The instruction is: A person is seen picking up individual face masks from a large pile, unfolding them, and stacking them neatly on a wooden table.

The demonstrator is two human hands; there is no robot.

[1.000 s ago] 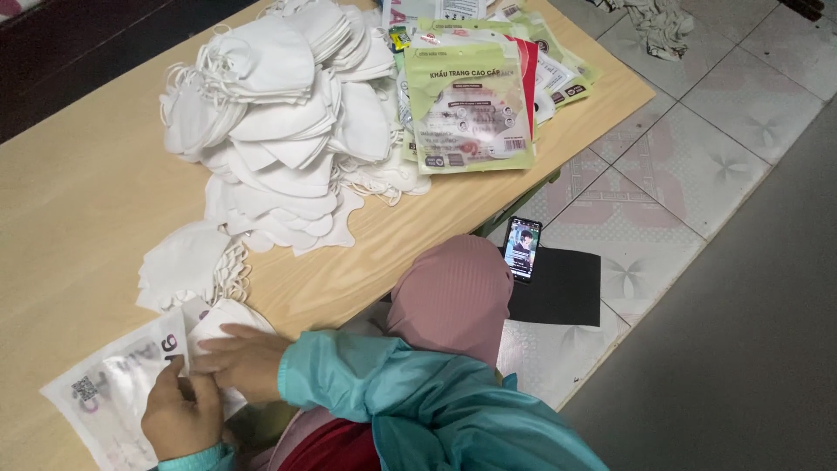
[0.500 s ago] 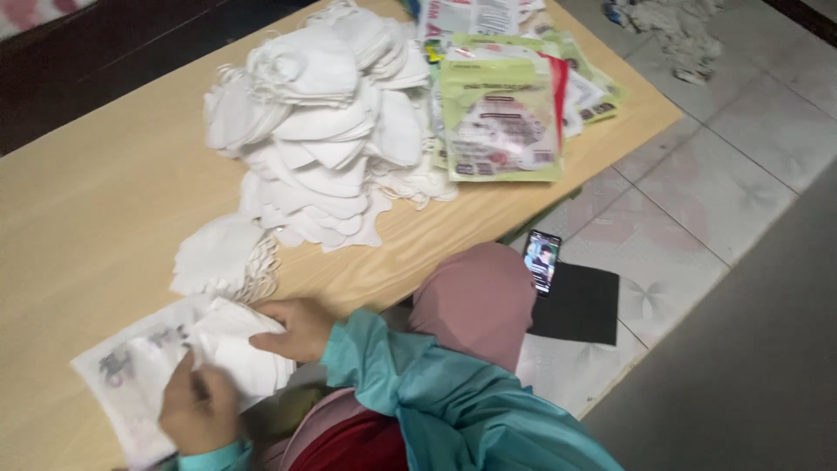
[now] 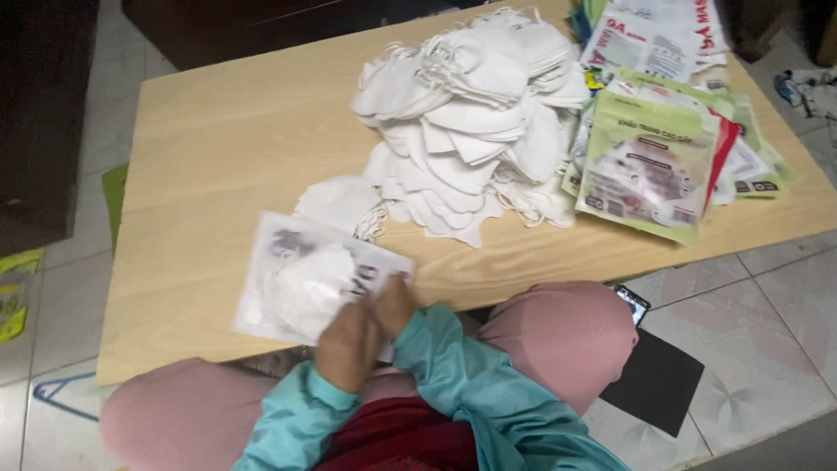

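A clear plastic pouch (image 3: 288,283) with a folded white face mask inside lies on the near edge of the low wooden table (image 3: 209,148). My left hand (image 3: 346,346) and my right hand (image 3: 392,303) are pressed together at the pouch's near right corner, both gripping its edge. Further back on the table sits a big heap of white masks (image 3: 475,113), with one loose mask (image 3: 336,201) just beyond the pouch. A stack of green printed pouches (image 3: 649,166) lies to the right of the heap.
My knees in pink trousers (image 3: 558,336) sit under the table's near edge. A phone (image 3: 632,303) and a black flat sheet (image 3: 654,384) lie on the tiled floor at the right. Dark furniture (image 3: 39,122) stands at the left, with a hanger (image 3: 52,397) on the floor.
The view has swung right, so the table now sits more centred. My hands have come together at the pouch's near right corner, and the mask lies deeper inside the pouch.
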